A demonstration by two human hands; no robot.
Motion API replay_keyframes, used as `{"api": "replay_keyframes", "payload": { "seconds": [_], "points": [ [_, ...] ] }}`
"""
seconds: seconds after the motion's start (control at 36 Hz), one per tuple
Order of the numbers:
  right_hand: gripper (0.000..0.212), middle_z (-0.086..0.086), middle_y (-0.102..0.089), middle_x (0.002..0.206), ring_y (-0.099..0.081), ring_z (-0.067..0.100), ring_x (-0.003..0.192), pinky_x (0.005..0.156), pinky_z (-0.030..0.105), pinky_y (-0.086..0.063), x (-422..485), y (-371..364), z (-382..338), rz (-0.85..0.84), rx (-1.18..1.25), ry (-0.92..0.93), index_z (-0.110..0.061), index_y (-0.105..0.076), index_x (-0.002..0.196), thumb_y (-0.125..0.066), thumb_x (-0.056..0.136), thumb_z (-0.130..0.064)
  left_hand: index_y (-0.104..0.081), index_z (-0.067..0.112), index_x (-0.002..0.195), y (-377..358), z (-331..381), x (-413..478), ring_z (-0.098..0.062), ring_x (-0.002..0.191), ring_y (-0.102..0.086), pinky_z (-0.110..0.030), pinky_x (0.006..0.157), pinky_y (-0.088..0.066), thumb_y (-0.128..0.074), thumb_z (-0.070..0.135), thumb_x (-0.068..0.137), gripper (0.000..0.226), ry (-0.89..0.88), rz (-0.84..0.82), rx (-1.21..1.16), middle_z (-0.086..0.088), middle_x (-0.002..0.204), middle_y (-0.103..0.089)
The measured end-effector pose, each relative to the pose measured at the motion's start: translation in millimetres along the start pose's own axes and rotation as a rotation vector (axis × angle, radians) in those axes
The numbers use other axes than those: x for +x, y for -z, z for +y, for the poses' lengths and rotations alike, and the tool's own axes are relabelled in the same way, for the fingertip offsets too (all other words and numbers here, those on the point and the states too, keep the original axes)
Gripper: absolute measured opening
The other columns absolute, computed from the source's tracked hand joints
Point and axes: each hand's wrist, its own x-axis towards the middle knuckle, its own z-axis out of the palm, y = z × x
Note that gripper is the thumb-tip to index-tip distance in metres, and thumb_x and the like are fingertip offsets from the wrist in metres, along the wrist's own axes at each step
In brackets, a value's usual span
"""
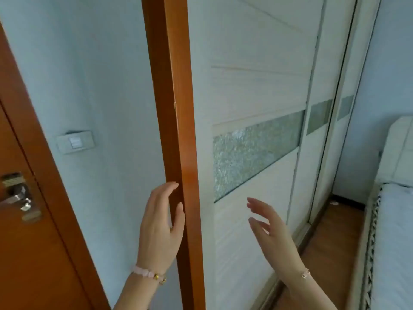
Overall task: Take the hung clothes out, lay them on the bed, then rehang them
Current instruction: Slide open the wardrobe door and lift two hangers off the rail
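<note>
A white wardrobe with sliding doors [252, 90] fills the middle of the view; its doors are closed, and a frosted glass band [254, 153] runs across them. No clothes show. My left hand [159, 229] rests open against the orange wooden door frame [176, 108], fingers along its edge. My right hand [271, 229] is held open in the air in front of the nearest wardrobe door, fingers spread, not touching it. The bed [393, 231] with a pale cover lies at the right edge.
An orange door with a metal handle [15, 195] stands at the left. A light switch [74, 142] sits on the pale wall. A narrow strip of wooden floor [328, 240] runs between wardrobe and bed. The padded headboard [400, 148] rises at the far right.
</note>
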Motion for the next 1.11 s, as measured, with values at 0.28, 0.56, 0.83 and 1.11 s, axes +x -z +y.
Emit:
{"api": "replay_keyframes", "payload": {
  "seconds": [0.28, 0.56, 0.83, 1.11],
  "points": [
    [0.062, -0.022, -0.020, 0.152, -0.018, -0.001, 0.142, 0.112, 0.009, -0.016, 86, -62, -24, -0.097, -0.064, 0.529, -0.035, -0.027, 0.145, -0.056, 0.090, -0.034, 0.006, 0.049, 0.144, -47, -14, 43, 0.005, 0.141, -0.009, -0.044, 0.101, -0.044, -0.031, 0.066, 0.087, 0.070, -0.045, 0.161, 0.013, 0.032, 0.151, 0.003],
    [0.061, -0.021, -0.005, 0.157, -0.009, 0.006, 0.146, 0.117, 0.021, -0.013, 98, -73, 1, -0.191, 0.009, 0.614, -0.041, -0.016, 0.146, -0.046, 0.094, -0.035, 0.003, 0.040, 0.147, -50, -10, 41, 0.000, 0.144, -0.009, -0.008, 0.113, -0.013, -0.039, 0.047, 0.092, 0.069, -0.095, 0.192, -0.029, 0.021, 0.155, -0.004],
    [0.071, -0.016, -0.006, 0.157, -0.017, 0.012, 0.145, 0.117, 0.032, -0.023, 107, -79, 8, -0.019, -0.149, 0.754, -0.031, -0.018, 0.147, -0.057, 0.087, -0.031, 0.003, 0.037, 0.147, -49, -4, 40, 0.000, 0.144, -0.010, -0.007, 0.112, -0.014, -0.046, 0.033, 0.089, 0.077, -0.055, 0.186, 0.034, 0.003, 0.153, -0.015],
    [0.068, 0.002, -0.019, 0.156, -0.022, 0.018, 0.144, 0.115, 0.028, -0.026, 115, -71, 16, 0.031, -0.117, 0.681, -0.009, -0.028, 0.144, -0.061, 0.085, -0.018, -0.008, 0.032, 0.144, -44, -6, 40, -0.005, 0.142, -0.019, -0.023, 0.107, -0.038, -0.046, 0.044, 0.088, 0.069, -0.003, 0.211, 0.025, 0.006, 0.149, -0.019]
  ]
}}
